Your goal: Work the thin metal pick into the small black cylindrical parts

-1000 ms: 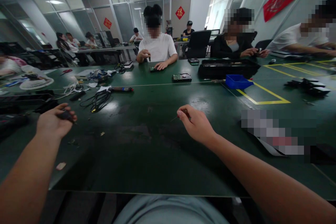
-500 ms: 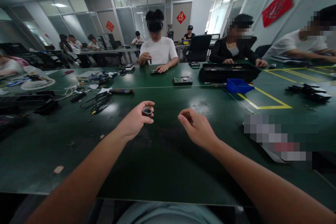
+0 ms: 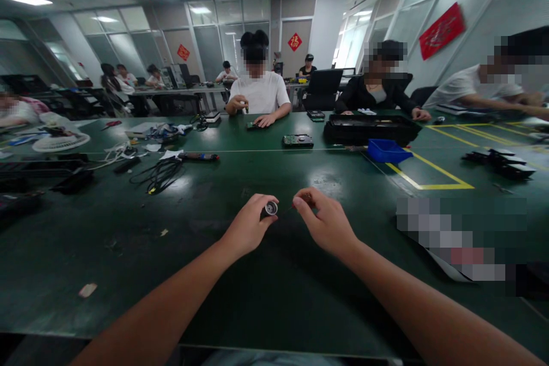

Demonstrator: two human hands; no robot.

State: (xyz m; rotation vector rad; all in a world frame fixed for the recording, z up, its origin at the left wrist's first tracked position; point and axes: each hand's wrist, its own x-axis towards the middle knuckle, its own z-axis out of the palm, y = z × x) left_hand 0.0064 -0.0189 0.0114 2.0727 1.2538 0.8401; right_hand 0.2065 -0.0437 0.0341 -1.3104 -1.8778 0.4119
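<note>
My left hand (image 3: 249, 226) is closed around a small round cylinder (image 3: 271, 208), dark outside with a silvery rim, whose hollow end is tilted toward my right hand. Just to its right, my right hand (image 3: 323, 214) pinches a thin, dark, wire-like piece (image 3: 289, 209) between thumb and fingers. The thin piece points left at the cylinder's opening; whether its tip touches, I cannot tell. Both hands are above the green table (image 3: 257, 297). The curled fingers of my right hand hide the rest of the thin piece.
Ahead lie a hard drive (image 3: 298, 140), a blue bin (image 3: 388, 151) and a long black casing (image 3: 371, 128). At left are a pen-shaped electric tool (image 3: 199, 156) with a coiled cable, and a white fan part (image 3: 61, 142). Co-workers sit across the table and at the right.
My left hand has moved right with the cylinder, close to my right hand, and the cylinder's opening has turned to the right. The whole view has tilted up a little.
</note>
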